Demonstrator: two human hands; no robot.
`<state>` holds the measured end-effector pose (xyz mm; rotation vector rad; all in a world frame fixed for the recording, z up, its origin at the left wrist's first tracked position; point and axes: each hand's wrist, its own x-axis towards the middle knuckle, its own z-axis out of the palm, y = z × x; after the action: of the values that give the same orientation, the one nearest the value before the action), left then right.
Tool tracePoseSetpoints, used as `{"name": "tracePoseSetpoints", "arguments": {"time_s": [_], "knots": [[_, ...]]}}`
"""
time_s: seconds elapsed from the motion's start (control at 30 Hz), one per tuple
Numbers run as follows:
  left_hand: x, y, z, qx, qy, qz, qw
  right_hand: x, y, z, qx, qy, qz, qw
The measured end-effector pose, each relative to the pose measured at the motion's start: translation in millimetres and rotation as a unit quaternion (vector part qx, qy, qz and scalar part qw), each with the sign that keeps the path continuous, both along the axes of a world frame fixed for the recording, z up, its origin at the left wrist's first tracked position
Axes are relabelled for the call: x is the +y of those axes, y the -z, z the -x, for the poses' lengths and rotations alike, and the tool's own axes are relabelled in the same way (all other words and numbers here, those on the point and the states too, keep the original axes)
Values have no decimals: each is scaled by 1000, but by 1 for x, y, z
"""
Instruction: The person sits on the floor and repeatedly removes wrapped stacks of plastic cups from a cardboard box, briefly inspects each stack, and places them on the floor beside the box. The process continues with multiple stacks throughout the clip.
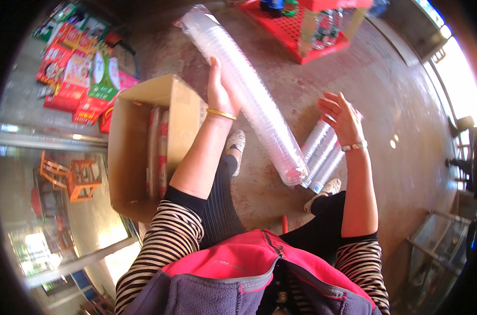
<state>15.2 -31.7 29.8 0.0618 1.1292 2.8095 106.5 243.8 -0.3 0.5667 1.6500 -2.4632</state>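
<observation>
A long stack of clear plastic cups in a plastic sleeve (250, 90) slants across the view in front of me. My left hand (222, 88) grips it along its left side, thumb up near its upper half. My right hand (342, 118) is raised with fingers spread, holding nothing. Beneath the right hand, several more sleeved stacks of cups (321, 155) lie side by side on the floor; the hand covers part of them. An open cardboard box (138, 118) stands by my left arm, with sleeved stacks (156, 149) visible inside.
Red and green printed cartons (81, 84) are piled at the upper left. A red plastic shelf (293, 39) holding bottles stands ahead. Wooden chairs (79, 177) are beyond the glass at left. A metal-framed stand (439, 236) is at lower right.
</observation>
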Motion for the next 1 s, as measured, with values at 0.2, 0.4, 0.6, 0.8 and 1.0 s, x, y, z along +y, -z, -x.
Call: {"name": "tracePoseSetpoints", "arguments": {"time_s": [0.2,0.4,0.6,0.8,1.0], "knots": [[-122,-65,4,92,-138,41,985,2,25,11,-14,-6,-48,999],[-247,-128,-27,164,-392,144,893,9,54,10,-31,-18,-81,996],[-375,-139,-53,186,-513,319,775,21,72,13,-42,-65,-130,988],[-380,-4,-56,-80,-249,664,701,21,103,4,-85,-103,-148,980],[-357,125,-46,-206,-115,731,641,30,121,-18,-146,-132,-247,949]]}}
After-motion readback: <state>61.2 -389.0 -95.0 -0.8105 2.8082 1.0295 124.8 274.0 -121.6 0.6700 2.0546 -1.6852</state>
